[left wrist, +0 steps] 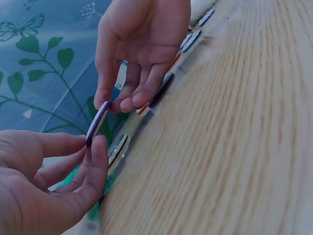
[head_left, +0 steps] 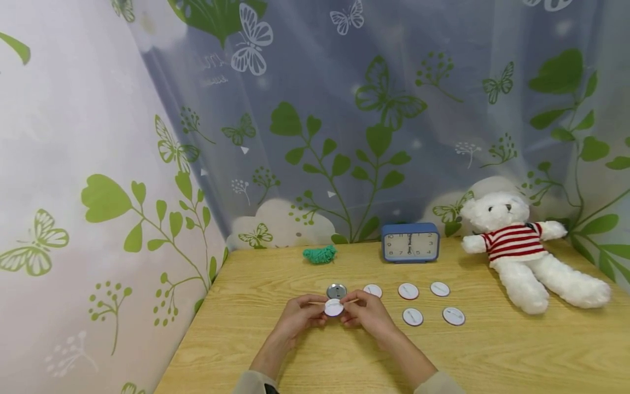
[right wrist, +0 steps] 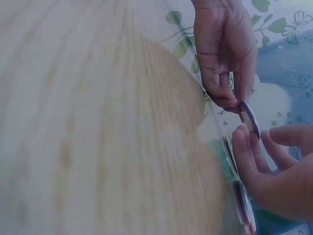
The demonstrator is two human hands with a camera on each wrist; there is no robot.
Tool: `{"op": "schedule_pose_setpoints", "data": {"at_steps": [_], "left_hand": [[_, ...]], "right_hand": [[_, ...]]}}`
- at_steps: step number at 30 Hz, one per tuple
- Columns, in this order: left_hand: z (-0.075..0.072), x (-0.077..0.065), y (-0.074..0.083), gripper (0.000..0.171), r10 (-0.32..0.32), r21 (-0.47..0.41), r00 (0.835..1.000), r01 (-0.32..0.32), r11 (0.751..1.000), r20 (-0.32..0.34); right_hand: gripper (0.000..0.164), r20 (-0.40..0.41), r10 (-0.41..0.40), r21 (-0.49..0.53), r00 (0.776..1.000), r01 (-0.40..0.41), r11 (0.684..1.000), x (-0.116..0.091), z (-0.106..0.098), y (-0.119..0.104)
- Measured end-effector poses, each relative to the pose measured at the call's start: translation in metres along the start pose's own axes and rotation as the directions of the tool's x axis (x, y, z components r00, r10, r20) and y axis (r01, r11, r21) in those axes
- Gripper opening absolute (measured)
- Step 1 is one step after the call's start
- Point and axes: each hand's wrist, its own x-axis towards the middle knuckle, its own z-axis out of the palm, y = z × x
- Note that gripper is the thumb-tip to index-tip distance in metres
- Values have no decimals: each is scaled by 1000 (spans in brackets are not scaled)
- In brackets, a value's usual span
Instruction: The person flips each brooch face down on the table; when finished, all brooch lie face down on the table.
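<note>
A round pin badge [head_left: 334, 307], its white back facing up in the head view, is held just above the table between both hands. My left hand [head_left: 297, 316] pinches its left edge between thumb and fingers. At the opposite edge, my right hand [head_left: 366, 314] pinches it too. Both wrist views show the badge edge-on, with a dark purple rim [left wrist: 98, 122]. Just beyond the hands lies a silver-backed round badge [head_left: 337, 291]. A white-backed badge [head_left: 372, 290] lies beyond the right hand, partly covered by it.
More white-backed pin badges lie in rows to the right, among them a red-rimmed one [head_left: 408, 291] and a dark-rimmed one [head_left: 453, 316]. Behind are a green yarn bundle [head_left: 320, 254], a blue clock [head_left: 410, 242] and a white teddy bear [head_left: 514, 243] against the patterned curtain [head_left: 325, 82].
</note>
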Motion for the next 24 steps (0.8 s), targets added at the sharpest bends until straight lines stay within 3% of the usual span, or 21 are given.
{"op": "schedule_pose_setpoints", "data": {"at_steps": [15,24], "left_hand": [[2,-1,-1,29,25,26,995,-22,999,-96],[4,-1,-2,25,45,61,994,-39,997,-99]], "right_hand": [[33,25,28,10,999,-28,1000,-1,1,-3],[35,14,54,45,998,-55,997,-1,1,-4]]}}
